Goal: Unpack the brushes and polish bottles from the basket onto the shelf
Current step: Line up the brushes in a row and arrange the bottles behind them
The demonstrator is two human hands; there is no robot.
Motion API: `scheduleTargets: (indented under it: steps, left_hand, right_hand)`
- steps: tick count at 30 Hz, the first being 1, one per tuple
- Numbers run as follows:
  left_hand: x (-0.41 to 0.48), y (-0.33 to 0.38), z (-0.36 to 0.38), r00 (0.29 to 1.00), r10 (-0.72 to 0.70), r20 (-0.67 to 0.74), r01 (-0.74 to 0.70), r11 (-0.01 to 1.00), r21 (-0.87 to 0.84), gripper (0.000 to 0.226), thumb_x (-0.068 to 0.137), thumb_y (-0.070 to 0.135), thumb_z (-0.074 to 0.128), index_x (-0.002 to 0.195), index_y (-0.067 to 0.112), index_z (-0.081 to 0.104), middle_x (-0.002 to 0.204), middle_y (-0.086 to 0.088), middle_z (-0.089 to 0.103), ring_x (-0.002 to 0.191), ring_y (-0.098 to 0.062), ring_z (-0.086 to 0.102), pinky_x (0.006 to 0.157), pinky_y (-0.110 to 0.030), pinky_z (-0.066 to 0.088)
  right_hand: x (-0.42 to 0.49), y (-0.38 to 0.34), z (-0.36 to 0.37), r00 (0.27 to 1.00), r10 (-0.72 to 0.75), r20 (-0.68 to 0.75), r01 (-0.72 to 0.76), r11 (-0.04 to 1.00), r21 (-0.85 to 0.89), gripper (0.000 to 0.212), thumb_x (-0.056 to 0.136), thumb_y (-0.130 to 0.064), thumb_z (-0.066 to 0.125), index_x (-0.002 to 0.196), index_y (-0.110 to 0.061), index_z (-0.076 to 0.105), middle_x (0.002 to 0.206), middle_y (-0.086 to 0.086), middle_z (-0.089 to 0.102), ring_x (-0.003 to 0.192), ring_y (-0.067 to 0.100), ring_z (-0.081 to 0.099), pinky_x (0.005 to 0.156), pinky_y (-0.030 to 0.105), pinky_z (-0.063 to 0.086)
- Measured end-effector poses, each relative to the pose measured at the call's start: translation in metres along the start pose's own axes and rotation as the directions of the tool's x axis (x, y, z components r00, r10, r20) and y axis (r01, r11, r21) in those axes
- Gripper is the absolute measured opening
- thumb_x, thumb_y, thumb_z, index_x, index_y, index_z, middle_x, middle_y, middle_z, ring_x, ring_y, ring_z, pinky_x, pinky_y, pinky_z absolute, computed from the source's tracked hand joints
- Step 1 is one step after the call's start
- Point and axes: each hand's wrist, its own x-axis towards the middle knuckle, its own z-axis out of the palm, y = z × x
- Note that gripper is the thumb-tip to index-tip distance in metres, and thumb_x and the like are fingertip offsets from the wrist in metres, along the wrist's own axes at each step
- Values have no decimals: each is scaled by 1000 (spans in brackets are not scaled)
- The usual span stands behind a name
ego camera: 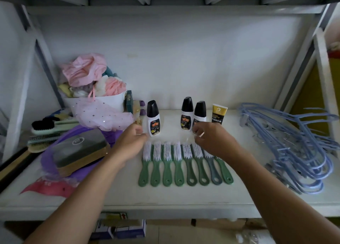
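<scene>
Brushes [178, 168], eight, mostly green-handled, lie side by side on the white shelf [165, 197]. Over their bristles the left hand [130, 142] curls, its grip unclear. The right hand [211, 140] pinches a pale strip [201, 134], perhaps wrapping. Three polish bottles [186, 114] stand upright just behind.

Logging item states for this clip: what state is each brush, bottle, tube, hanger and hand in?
brushes: eight, lying flat in a row on the shelf, handles toward the camera.
polish bottles: three, upright, black caps on.
gold tube: standing on end.
blue hangers: heaped, lying down.
left hand: fingers curled by the brush heads; grip unclear.
right hand: fingers curled; grip unclear.
</scene>
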Motion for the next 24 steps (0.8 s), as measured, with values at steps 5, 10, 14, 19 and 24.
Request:
scheduleTargets:
  steps: [5,10,14,19,24]
  left_hand:
    - [26,7,16,1000,3,12,-3,1000,13,52,94,31,63,141,17,46,139,-1,54,119,-20,53,99,-37,44]
    - [55,-1,28,999,2,-43,-3,1000,-27,49,95,26,65,137,14,44,136,-4,55,112,-20,56,87,-33,43]
    - [75,-4,30,995,43,-86,-49,997,-63,55,94,22,70,141,11,44,135,-6,58,122,-24,57,103,-40,46]
    - [88,-4,40,994,102,-35,-105,991,-77,46,90,14,73,132,11,53,119,-7,69,108,-25,65,94,-38,50]
    - [97,-9,41,991,124,46,-121,991,-58,41,96,10,64,135,13,53,127,-6,67,116,-23,63,101,-40,47]
  right_hand:
    - [25,-24,23,997,-41,-64,49,989,137,31,90,-19,59,120,-22,66,97,-5,69,88,13,64,84,32,55]
    - [54,-35,44,990,-70,-125,94,976,197,30,90,-14,58,117,-23,67,95,-10,69,84,5,65,82,30,57]
    - [74,-37,45,931,-117,-345,187,966,178,32,85,-3,57,113,-17,68,105,-3,65,97,15,59,84,31,52]
    - [109,-23,18,860,-121,-496,132,991,-13,41,81,-6,57,120,-19,63,120,5,61,113,29,46,94,41,42]
    - [134,-12,8,924,-10,-383,-43,991,-129,45,87,-26,60,132,-25,53,123,7,61,122,33,43,96,46,33]
